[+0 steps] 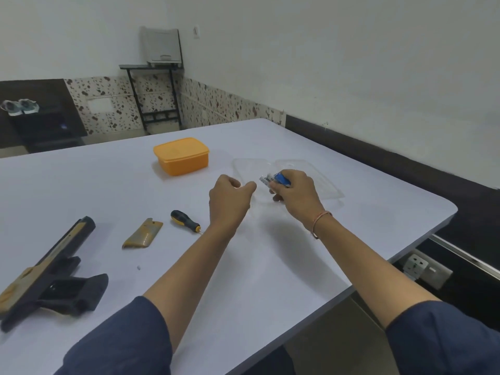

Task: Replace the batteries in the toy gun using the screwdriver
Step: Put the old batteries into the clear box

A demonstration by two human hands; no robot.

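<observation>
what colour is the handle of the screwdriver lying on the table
Black with yellow bands, on the small screwdriver lying on the white table; the head view shows it.

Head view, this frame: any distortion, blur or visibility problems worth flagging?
Head view: wide-angle bowing curves the table edge and the dark skirting; lighting is even, shadows soft; the clear plastic case nearly vanishes against the white top; print on the batteries in the right hand is too blurred to read.

orange lidded box (pixel 181 156), black toy gun (pixel 51 277) with tan panels, tan cover (pixel 143 233), screwdriver (pixel 185 221) with black handle banded yellow, blue and white batteries (pixel 274 180), clear plastic tray (pixel 322 174), pale lilac table (pixel 81 190), navy sleeves (pixel 127 342), brown-speckled cream wall tiles (pixel 119 87)
</observation>
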